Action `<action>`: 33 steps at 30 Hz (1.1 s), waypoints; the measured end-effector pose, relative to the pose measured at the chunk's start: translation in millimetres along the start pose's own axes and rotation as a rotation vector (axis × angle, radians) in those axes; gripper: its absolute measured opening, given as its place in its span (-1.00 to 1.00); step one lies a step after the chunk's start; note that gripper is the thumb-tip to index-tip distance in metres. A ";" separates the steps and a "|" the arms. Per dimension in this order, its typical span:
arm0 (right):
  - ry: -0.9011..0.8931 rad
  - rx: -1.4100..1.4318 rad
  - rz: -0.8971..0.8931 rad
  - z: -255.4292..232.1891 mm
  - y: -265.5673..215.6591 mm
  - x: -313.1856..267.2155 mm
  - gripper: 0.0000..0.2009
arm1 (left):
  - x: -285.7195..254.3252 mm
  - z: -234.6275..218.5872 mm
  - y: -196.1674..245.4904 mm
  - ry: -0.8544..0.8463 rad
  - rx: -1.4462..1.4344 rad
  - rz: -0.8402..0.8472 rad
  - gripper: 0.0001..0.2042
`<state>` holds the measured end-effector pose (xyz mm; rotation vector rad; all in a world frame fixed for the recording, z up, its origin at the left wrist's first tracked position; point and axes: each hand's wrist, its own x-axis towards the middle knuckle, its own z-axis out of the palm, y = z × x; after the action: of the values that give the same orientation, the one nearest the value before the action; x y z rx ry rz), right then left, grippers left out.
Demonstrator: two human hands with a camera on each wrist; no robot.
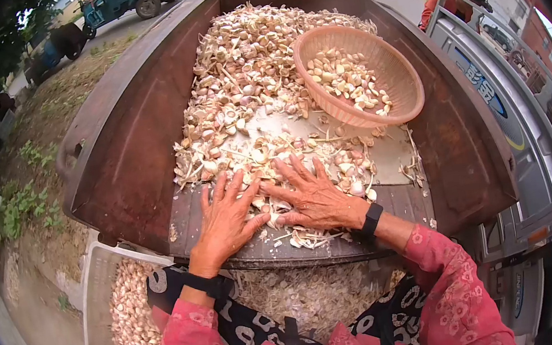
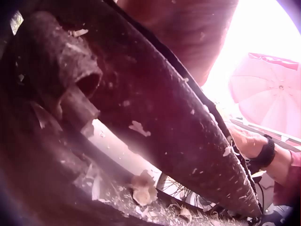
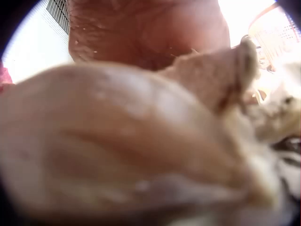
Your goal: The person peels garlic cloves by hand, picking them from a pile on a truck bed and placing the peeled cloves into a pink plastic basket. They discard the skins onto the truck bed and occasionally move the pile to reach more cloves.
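Both hands lie on loose garlic and papery skins at the near edge of a brown metal cart bed. My left hand [image 1: 225, 219] has its fingers spread and pointing away, the thumb reaching toward the other hand. Beside it, my right hand [image 1: 317, 200] lies palm down, fingers splayed over the garlic. Beyond the fingertips rises a large heap of garlic [image 1: 242, 66], with bulbs, cloves and dry stalks mixed. In the right wrist view, a blurred garlic clove [image 3: 113, 141] fills the foreground below the palm [image 3: 146, 30].
A pink plastic basket [image 1: 392, 65] with peeled-looking cloves stands on the heap's right side. High metal walls [image 1: 127, 142] flank the bed. At lower left, a white crate [image 1: 93, 312] holds more garlic. A grey vehicle [image 1: 488, 105] stands close on the right; skins litter the ground below.
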<state>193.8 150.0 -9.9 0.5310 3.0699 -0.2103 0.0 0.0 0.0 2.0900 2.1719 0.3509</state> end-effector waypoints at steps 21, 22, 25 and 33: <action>-0.025 -0.003 -0.135 -25.4 5.9 -9.3 -0.40 | -11.6 -9.3 3.2 0.167 -0.089 -0.095 -0.47; -0.032 0.006 -0.131 -26.2 8.3 -16.9 -0.39 | -13.8 -8.4 7.5 0.130 -0.049 -0.035 -0.46; -0.002 0.047 -0.118 -35.0 10.8 -41.1 -0.44 | -16.0 -6.1 4.9 0.099 -0.029 0.034 -0.45; 0.037 1.475 -0.667 -163.0 -110.8 -91.7 -0.69 | -12.7 -16.9 -1.9 0.440 -0.311 -0.002 -0.80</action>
<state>243.7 38.2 169.7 -0.5826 2.3695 -2.4053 -5.2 -14.2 14.8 1.9737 2.1444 1.1621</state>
